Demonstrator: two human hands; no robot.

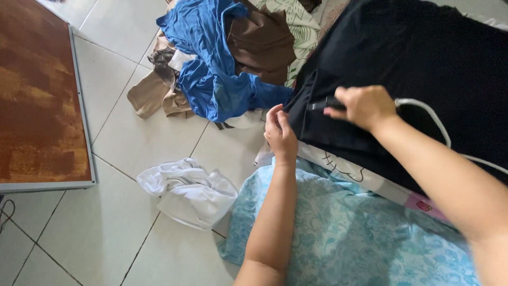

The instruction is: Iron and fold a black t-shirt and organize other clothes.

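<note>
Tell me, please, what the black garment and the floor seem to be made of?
The black garment under both hands looks like soft matte woven or knit fabric: it folds and shows no shine. The floor looks like glazed pale ceramic tile, judging by its dark grout lines and slight gloss.

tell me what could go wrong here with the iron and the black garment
1. The left hand pinches the black garment's edge close to the iron under the right hand; the fingers could get burned.
2. The white cord trails over the right forearm and the garment, so it might snag or drag across the fabric.
3. The clothes pile lies right beside the garment's edge; the iron could catch it.
</note>
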